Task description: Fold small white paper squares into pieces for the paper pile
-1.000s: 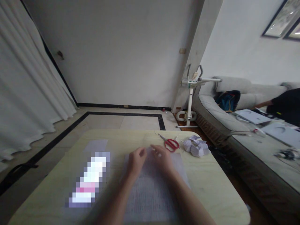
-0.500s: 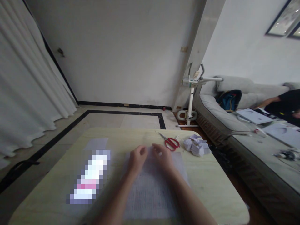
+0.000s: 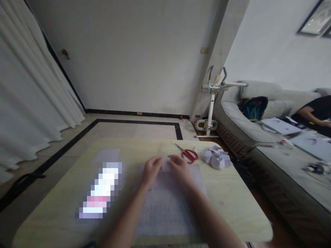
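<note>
A small piece of white paper shows between my two hands, above a large printed sheet that lies on the table. My left hand has its fingers curled closed at the paper's left edge. On the opposite edge, my right hand pinches the paper, its thumb partly hidden. Red-handled scissors lie just beyond my right hand, blades pointing away to the left. Farther right sits a folded white paper piece made of several angular parts.
On the left of the pale wooden table are a blurred-out bright rectangle and a white paper slip. A grey sofa runs along the right, where a person sits near flat white boxes. White exercise equipment stands behind.
My hands stay in nearly the same place, and the small paper between them shows more plainly. The view has shifted slightly. The person on the sofa has moved an arm.
</note>
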Demonstrator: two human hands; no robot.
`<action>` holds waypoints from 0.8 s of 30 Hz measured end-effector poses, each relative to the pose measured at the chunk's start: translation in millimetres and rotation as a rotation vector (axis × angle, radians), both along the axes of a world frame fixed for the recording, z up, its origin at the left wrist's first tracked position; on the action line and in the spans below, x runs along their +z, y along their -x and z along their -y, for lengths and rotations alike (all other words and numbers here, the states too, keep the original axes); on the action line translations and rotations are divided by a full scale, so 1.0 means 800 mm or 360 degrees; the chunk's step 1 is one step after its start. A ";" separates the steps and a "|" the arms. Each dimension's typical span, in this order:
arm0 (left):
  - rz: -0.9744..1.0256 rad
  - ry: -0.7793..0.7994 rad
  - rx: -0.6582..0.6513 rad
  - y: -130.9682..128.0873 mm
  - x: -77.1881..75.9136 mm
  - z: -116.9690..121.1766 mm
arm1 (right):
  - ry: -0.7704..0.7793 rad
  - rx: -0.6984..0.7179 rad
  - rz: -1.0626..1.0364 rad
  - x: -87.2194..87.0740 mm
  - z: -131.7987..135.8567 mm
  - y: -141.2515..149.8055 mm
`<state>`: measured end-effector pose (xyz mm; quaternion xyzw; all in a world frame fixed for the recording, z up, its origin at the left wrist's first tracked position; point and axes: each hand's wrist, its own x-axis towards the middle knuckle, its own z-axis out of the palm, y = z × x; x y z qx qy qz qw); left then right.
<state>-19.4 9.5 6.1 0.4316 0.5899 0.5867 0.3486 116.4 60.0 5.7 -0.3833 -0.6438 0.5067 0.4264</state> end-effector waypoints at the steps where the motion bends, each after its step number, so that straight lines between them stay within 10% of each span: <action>1: 0.0026 -0.0004 0.0002 0.000 0.001 0.000 | 0.0010 0.0015 0.0012 0.002 0.001 0.000; 24: -0.0115 -0.0067 -0.0031 -0.009 0.011 0.006 | -0.0092 0.0019 0.0122 0.013 0.007 -0.003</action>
